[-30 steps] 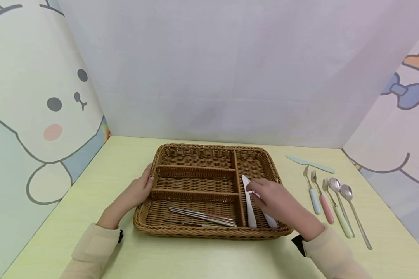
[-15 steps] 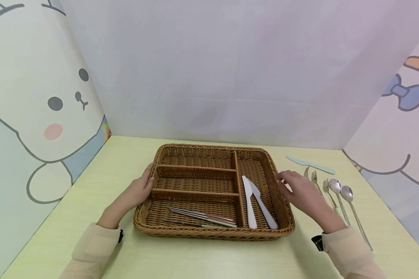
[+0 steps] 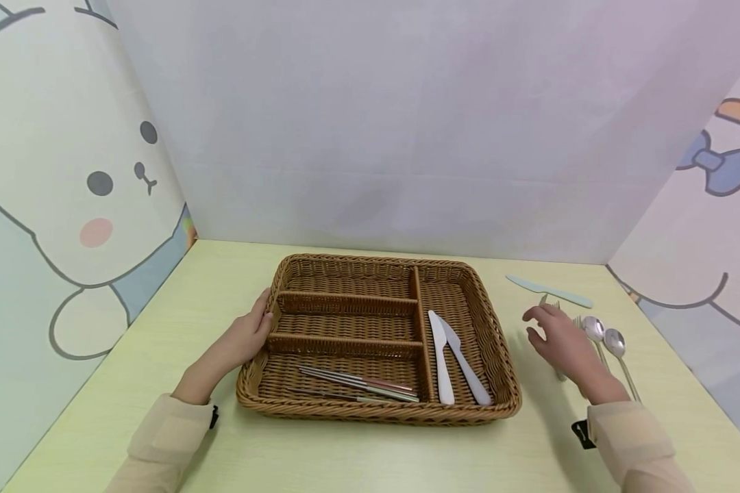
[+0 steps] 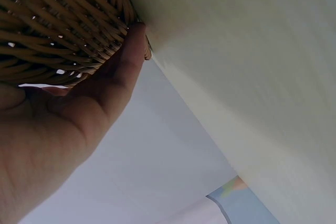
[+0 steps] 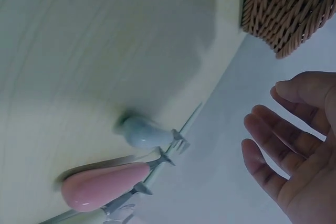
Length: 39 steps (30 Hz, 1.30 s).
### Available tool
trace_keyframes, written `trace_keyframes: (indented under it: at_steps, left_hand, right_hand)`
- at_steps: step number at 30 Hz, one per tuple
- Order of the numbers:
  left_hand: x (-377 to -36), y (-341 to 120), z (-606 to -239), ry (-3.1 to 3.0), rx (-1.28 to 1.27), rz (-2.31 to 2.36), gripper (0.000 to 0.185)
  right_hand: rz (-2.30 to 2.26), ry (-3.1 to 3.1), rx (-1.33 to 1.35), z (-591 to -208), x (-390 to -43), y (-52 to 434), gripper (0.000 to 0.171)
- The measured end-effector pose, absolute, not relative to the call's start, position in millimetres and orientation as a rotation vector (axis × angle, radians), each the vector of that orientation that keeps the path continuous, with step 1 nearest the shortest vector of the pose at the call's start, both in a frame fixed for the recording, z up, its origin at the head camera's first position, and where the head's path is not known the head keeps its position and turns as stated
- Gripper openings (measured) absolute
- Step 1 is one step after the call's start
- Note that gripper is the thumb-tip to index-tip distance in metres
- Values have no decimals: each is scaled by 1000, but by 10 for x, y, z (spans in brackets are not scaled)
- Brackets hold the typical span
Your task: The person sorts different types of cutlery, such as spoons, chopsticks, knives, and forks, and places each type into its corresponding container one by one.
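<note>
A brown wicker basket (image 3: 376,413) with several compartments sits mid-table. Two white knives (image 3: 442,359) lie side by side in its right compartment. Thin pink and green-handled chopsticks (image 3: 358,385) lie in the front compartment. My left hand (image 3: 247,334) rests against the basket's left wall (image 4: 52,19), thumb (image 4: 126,61) flat on the weave. My right hand (image 3: 555,339) hovers empty to the right of the basket, fingers spread (image 5: 286,140), over the forks. A blue-handled fork (image 5: 144,132) and a pink-handled fork (image 5: 100,187) lie below it.
A pale green knife (image 3: 549,290) lies at the back right of the table. Two metal spoons (image 3: 604,335) lie right of my right hand. Paper walls with cartoon drawings close in the table on three sides.
My right hand let go of the white knife in the right compartment, pulled out of the basket and moved right, over the forks. The left hand has not moved.
</note>
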<state>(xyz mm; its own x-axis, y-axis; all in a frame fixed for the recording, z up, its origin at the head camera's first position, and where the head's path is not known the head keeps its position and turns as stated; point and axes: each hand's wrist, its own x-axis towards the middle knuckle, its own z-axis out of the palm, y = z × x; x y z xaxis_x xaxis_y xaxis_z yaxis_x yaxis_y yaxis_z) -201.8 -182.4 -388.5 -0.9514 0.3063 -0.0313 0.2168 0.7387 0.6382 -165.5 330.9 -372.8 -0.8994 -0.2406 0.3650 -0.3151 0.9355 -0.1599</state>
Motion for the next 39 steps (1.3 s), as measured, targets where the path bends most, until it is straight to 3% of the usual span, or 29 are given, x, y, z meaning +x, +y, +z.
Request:
trace_keyframes:
  at_steps: [18, 39]
  left_hand:
    - [-2017, -1820, -3890, 2809, 431, 1003, 56]
    - [-2012, -1824, -3894, 2814, 429, 1008, 57]
  right_hand:
    - [307, -2974, 244, -3917, -1669, 3616, 21]
    - [312, -3061, 221, -3968, -1691, 3658, 6]
